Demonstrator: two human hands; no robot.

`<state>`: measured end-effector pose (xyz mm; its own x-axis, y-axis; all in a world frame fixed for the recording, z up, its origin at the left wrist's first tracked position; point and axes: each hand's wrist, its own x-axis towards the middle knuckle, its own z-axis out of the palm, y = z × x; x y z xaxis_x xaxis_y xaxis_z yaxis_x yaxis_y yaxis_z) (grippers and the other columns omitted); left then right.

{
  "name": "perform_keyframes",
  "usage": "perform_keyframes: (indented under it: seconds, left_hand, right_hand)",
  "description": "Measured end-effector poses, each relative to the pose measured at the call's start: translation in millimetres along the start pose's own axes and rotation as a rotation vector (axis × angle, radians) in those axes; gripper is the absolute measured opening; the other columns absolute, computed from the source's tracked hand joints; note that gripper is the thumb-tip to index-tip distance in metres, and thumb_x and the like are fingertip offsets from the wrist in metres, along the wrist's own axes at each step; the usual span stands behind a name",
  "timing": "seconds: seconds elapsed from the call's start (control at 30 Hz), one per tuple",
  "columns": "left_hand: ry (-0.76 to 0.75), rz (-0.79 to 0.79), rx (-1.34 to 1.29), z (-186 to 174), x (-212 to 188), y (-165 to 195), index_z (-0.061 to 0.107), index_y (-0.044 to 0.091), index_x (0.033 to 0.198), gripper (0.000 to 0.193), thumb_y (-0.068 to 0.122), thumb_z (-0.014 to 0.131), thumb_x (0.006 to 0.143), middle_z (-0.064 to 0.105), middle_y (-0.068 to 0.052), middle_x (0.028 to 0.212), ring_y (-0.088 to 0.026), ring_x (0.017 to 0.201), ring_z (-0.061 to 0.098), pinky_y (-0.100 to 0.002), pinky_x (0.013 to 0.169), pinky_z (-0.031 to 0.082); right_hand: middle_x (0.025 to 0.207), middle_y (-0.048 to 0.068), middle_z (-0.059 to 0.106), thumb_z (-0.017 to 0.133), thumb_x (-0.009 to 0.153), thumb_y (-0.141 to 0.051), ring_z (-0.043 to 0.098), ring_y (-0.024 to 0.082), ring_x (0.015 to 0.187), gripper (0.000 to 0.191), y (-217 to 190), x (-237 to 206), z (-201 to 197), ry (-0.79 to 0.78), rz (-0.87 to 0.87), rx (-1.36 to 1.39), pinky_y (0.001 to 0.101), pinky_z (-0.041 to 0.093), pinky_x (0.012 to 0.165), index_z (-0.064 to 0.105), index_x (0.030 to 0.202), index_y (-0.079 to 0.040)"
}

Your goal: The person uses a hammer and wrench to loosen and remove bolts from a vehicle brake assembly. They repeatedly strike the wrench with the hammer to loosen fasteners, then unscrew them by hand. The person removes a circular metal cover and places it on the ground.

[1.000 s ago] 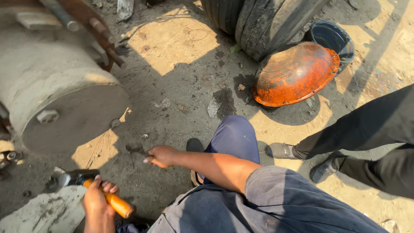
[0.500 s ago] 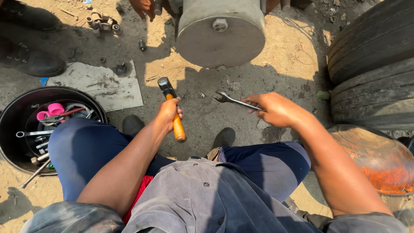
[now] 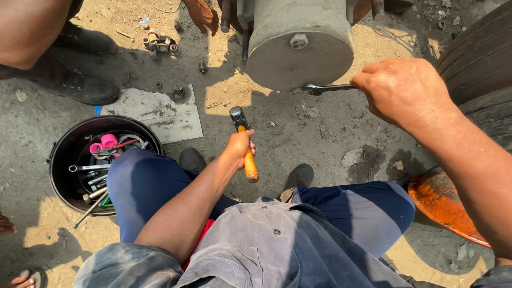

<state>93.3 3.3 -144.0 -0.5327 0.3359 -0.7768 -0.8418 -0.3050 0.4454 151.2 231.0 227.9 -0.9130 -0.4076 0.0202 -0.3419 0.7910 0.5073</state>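
My left hand [image 3: 238,146] grips a hammer [image 3: 244,144] by its orange handle, the dark head pointing away from me over the dirt ground. My right hand [image 3: 405,90] is raised and closed around a metal spanner [image 3: 326,88], whose jaw end sits just under the front face of a big grey metal hub [image 3: 298,40]. A bolt head shows in the middle of that hub face. I sit with my knees in blue trousers spread apart, dark shoes below the hammer.
A black bucket [image 3: 64,154] with spanners and pink parts stands at my left knee. A grey sheet [image 3: 154,114] lies beyond it. Another person's hand [image 3: 202,15] and boot [image 3: 85,85] are at the top left. Tyres [image 3: 480,64] and an orange bowl [image 3: 442,202] lie right.
My right hand has lifted the spanner up and right, toward the hub's lower edge. The left hand with the hammer has hardly shifted. The view has swung from the right side back to the hub.
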Motion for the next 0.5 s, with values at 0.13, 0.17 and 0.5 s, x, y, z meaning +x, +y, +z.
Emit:
perform_keyframes:
  seconds: [0.13, 0.17, 0.5]
  left_hand:
    - [0.013, -0.009, 0.036, -1.3, -3.3, -1.6, 0.049, -0.001, 0.115, 0.028, 0.019, 0.06, 0.099, 0.047, -0.001, 0.064, -0.011, 0.05, 0.045, -0.028, 0.044, 0.043]
    - [0.021, -0.009, 0.043, -1.6, -3.4, -2.3, 0.049, -0.001, 0.116, 0.028, 0.019, 0.06, 0.099, 0.047, -0.002, 0.065, -0.012, 0.05, 0.045, -0.028, 0.044, 0.043]
    - [0.003, -0.017, 0.062, 4.5, 3.3, -3.5, 0.051, 0.0, 0.114, 0.027, 0.02, 0.06, 0.099, 0.048, -0.003, 0.064, -0.012, 0.051, 0.046, -0.029, 0.045, 0.043]
  right_hand:
    - [0.086, -0.001, 0.07, 0.07, 0.084, -0.01, 0.071, 0.02, 0.088, 0.008, 2.6, 11.9, 4.1, -0.014, -0.074, -0.088, 0.0348, 0.058, 0.073, 0.074, 0.088, -0.016]
    - [0.087, -0.001, 0.07, 0.07, 0.084, -0.01, 0.071, 0.019, 0.089, 0.007, 2.7, 13.6, 4.6, -0.018, -0.091, -0.103, 0.0345, 0.058, 0.073, 0.073, 0.086, -0.015]
    - [0.086, -0.003, 0.067, 0.071, 0.085, -0.012, 0.069, 0.018, 0.088, 0.016, 2.6, 16.8, 13.4, 0.1, -0.134, -0.112, 0.0329, 0.056, 0.077, 0.078, 0.097, -0.02]
